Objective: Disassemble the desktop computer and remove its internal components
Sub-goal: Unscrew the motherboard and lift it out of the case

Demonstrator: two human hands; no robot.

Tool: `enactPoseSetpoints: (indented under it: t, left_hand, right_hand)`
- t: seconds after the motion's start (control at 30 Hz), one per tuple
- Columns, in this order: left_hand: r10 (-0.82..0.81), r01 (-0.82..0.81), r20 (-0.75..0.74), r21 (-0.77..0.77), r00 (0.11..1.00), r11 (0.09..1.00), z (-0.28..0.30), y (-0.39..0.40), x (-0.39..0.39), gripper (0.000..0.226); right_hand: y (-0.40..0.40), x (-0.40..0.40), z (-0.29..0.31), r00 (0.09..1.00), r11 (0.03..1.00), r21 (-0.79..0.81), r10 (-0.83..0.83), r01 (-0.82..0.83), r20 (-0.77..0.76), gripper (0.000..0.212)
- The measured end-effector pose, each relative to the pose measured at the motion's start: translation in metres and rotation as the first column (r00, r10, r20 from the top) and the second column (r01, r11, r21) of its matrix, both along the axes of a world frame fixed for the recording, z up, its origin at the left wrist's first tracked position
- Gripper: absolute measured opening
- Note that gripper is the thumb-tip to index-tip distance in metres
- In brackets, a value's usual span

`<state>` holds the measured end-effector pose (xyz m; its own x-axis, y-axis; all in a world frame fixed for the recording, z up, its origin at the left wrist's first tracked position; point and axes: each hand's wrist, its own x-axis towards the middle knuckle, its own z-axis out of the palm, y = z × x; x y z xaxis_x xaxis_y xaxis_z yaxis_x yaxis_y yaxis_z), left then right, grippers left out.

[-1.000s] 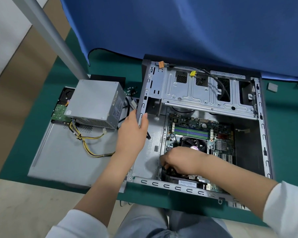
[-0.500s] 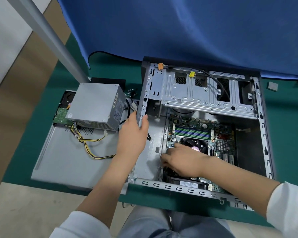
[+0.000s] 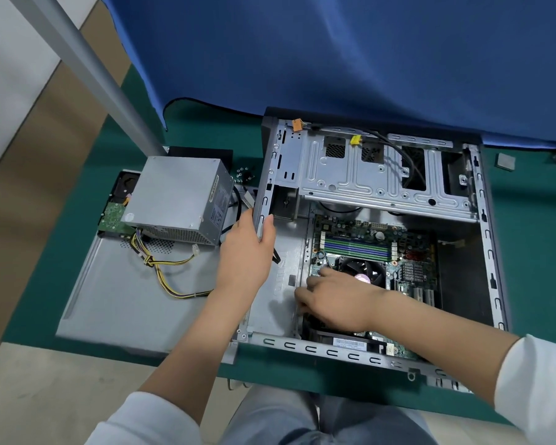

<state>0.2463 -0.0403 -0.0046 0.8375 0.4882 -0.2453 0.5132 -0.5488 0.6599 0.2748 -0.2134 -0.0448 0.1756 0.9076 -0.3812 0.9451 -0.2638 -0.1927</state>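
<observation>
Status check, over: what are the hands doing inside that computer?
Left hand grips case side rail. Right hand on motherboard beside CPU fan, grip unclear. Power supply already out, left of case.

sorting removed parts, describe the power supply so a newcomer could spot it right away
Left of the open computer case, a flat grey side panel lies on the green table. On its far end sits the power supply: a plain grey metal box with a meshed face, the only part trailing a knotted bundle of yellow and black wires.
</observation>
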Motion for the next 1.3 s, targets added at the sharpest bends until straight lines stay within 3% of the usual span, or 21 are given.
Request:
enactPoseSetpoints:
  t: [0.17,0.27,0.4,0.67,0.73,0.83,1.07,1.2,1.3]
  left_hand:
    - [-0.01,0.01,-0.001,0.011,1.0,1.0,0.001,0.0,-0.001,0.036]
    - [-0.002,0.002,-0.004,-0.004,1.0,1.0,0.001,0.0,-0.001,0.036]
    - [0.004,-0.004,0.002,-0.007,1.0,1.0,-0.001,0.001,0.0,0.036]
    - [0.013,-0.013,0.013,-0.022,1.0,1.0,-0.003,0.002,0.0,0.037]
    - [0.013,-0.013,0.02,-0.02,1.0,1.0,-0.003,0.001,0.0,0.036]
    - [0.01,-0.009,0.026,-0.035,1.0,0.999,-0.004,0.002,-0.001,0.035]
    - [0.011,-0.01,0.026,-0.04,1.0,0.999,-0.007,0.003,-0.001,0.036]
    - [0.017,-0.015,0.03,-0.044,0.999,0.999,-0.009,0.003,-0.001,0.037]
    - [0.018,-0.017,0.03,-0.042,0.999,0.999,-0.009,0.003,-0.001,0.036]
  right_hand:
    - [0.005,0.007,0.012,0.991,0.999,0.0,0.042,-0.043,-0.129,0.045]
    - [0.007,0.007,0.011,0.992,0.998,-0.069,-0.01,0.001,-0.127,0.022]
    - [0.006,0.004,0.001,1.0,0.999,-0.034,-0.024,0.024,-0.001,0.033]
    - [0.001,0.004,-0.002,0.971,0.989,0.013,-0.144,0.149,-0.189,0.019]
    - [-0.001,0.005,-0.002,0.977,0.988,0.022,-0.148,0.153,-0.15,0.018]
    - [-0.002,0.005,-0.003,0.986,0.987,-0.004,-0.159,0.159,-0.055,0.034]
    - [-0.004,0.005,0.001,0.974,0.987,0.002,-0.155,0.158,-0.162,0.015]
    - [-0.002,0.006,0.001,0.992,0.992,-0.033,-0.123,0.122,-0.022,0.03]
    - [0.001,0.003,-0.001,0.993,0.994,-0.007,-0.112,0.112,-0.032,0.026]
